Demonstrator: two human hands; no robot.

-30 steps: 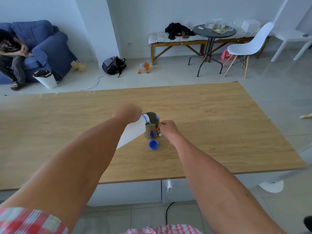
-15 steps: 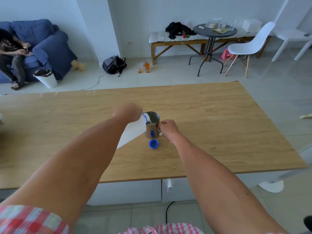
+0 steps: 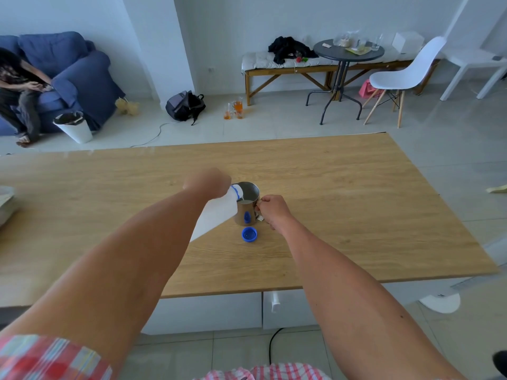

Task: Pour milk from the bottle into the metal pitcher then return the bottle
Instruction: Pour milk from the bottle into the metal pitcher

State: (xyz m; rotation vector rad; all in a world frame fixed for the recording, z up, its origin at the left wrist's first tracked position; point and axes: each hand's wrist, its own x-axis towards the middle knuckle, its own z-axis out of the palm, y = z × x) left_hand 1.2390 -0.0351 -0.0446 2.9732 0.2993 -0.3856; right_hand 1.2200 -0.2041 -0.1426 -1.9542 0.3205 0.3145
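A metal pitcher (image 3: 247, 212) stands upright near the middle of the wooden table (image 3: 356, 215), with white milk showing inside it. My left hand (image 3: 210, 182) grips a white plastic milk bottle (image 3: 216, 215), tilted with its blue-ringed mouth over the pitcher's rim. My right hand (image 3: 271, 209) holds the pitcher's handle on its right side. The bottle's blue cap (image 3: 249, 234) lies on the table just in front of the pitcher.
A pale object (image 3: 5, 204) sits at the table's left edge. Beyond the table are a blue sofa (image 3: 68, 75) with a seated person, a white bin (image 3: 74, 127), a backpack (image 3: 185, 105), a round table (image 3: 348, 53) and a white chair (image 3: 406, 75).
Both hands stay almost still, with the bottle still tilted over the pitcher. Only the view shifts slightly.
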